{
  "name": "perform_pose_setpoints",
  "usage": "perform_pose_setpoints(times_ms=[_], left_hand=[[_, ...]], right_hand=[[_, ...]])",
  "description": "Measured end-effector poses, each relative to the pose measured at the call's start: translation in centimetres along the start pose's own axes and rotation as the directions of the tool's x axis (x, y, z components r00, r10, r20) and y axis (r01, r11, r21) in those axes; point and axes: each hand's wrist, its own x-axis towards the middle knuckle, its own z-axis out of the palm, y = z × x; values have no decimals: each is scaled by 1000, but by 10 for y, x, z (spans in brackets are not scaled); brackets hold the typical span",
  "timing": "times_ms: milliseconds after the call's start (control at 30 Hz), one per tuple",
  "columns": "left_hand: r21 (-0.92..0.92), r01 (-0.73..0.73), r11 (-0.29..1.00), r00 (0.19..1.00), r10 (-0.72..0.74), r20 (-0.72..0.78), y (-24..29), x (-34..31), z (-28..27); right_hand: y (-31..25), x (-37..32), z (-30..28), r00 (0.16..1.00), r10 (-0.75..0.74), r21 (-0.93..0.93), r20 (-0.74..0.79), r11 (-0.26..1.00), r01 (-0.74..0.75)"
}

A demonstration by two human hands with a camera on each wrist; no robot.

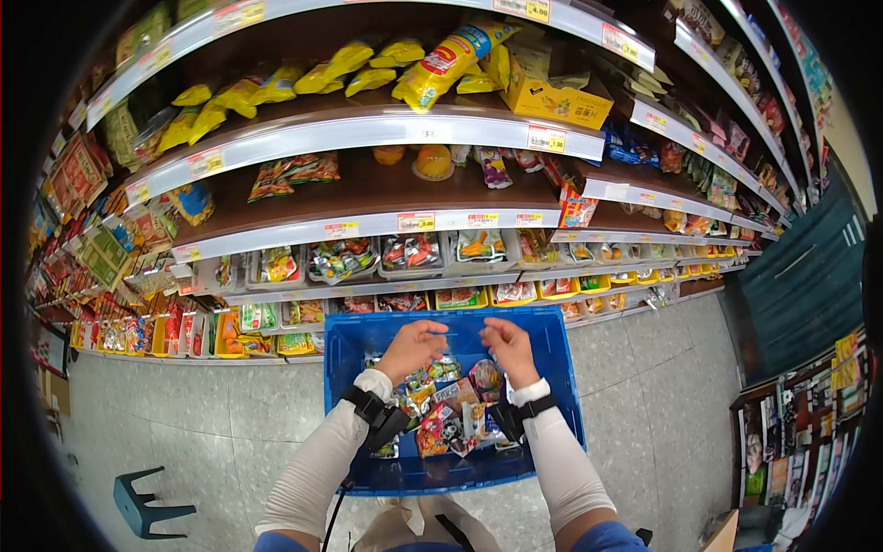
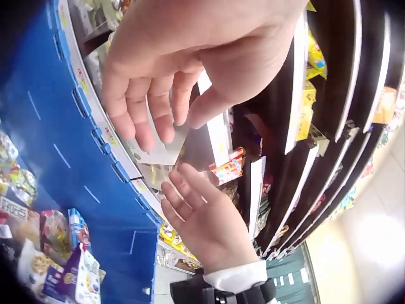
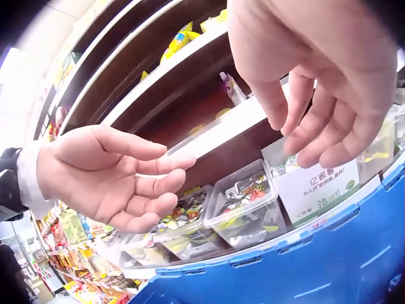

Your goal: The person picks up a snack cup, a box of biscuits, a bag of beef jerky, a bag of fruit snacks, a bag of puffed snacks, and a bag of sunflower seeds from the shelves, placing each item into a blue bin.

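Note:
My left hand (image 1: 414,351) and right hand (image 1: 509,350) hover apart over the far side of a blue crate (image 1: 339,363), palms turned toward each other. Nothing is held in either one. In the left wrist view, the fingers of the left hand (image 2: 209,57) hang loosely bent above the crate's rim. The right wrist view shows the other side, with the right hand (image 3: 316,82) relaxed. Several snack packets (image 1: 440,431) lie inside the crate, partly covered by my forearms. Among them is a purple and white pouch (image 2: 81,275).
Shop shelves rise beyond the crate, with yellow snack bags (image 1: 276,86) and a yellow carton (image 1: 561,97). Clear plastic bins (image 3: 245,206) and a white box (image 3: 318,190) stand just past its rim. A dark stool (image 1: 147,504) is on the floor at left; another rack (image 1: 800,442) is at right.

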Motion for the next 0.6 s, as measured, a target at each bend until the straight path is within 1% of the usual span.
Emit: perform_pose_setpoints(times_ms=[33, 67, 100, 133, 200, 233, 267, 333, 367, 400, 467, 500, 533, 600], left_hand=[[-77, 31, 997, 999, -33, -38, 5, 14, 2], [-158, 60, 986, 995, -72, -72, 10, 27, 6], [-183, 82, 980, 992, -97, -75, 16, 38, 8], [-185, 89, 979, 991, -105, -78, 16, 49, 10], [-282, 110, 953, 984, -144, -102, 16, 69, 13], [-297, 121, 947, 982, -158, -104, 17, 78, 13], [-296, 119, 948, 980, -159, -116, 17, 85, 13], [-334, 135, 933, 979, -178, -101, 18, 97, 12], [-332, 143, 932, 977, -187, -103, 18, 102, 12], [-329, 142, 933, 976, -189, -113, 17, 106, 11], [-340, 139, 930, 976, -187, -112, 15, 114, 9], [-352, 135, 926, 976, -186, -115, 14, 118, 8], [-352, 133, 926, 975, -186, -119, 13, 121, 7], [-360, 148, 921, 975, -198, -106, 14, 126, 6]], right_hand=[[2, 24, -3, 1000, 5, 3, 2, 1000, -5], [11, 48, -7, 998, -53, -81, -43, 996, 49], [15, 68, -10, 990, -115, -167, -80, 981, 100], [18, 88, -14, 991, -108, -165, -77, 982, 94], [19, 122, -17, 974, -188, -369, -128, 920, 129], [19, 135, -17, 962, -229, -368, -148, 916, 162], [20, 147, -16, 964, -229, -361, -139, 918, 166], [19, 170, -14, 911, -378, -617, -168, 761, 202], [12, 175, -13, 944, -291, -663, -157, 739, 118], [7, 178, -10, 945, -290, -657, -151, 744, 123], [-1, 182, -1, 959, -224, -811, -172, 585, -9], [-1, 185, 3, 968, -186, -845, -167, 533, -43], [-2, 188, 7, 969, -186, -844, -163, 535, -40], [-3, 194, 14, 980, -80, -874, -183, 471, -124]])
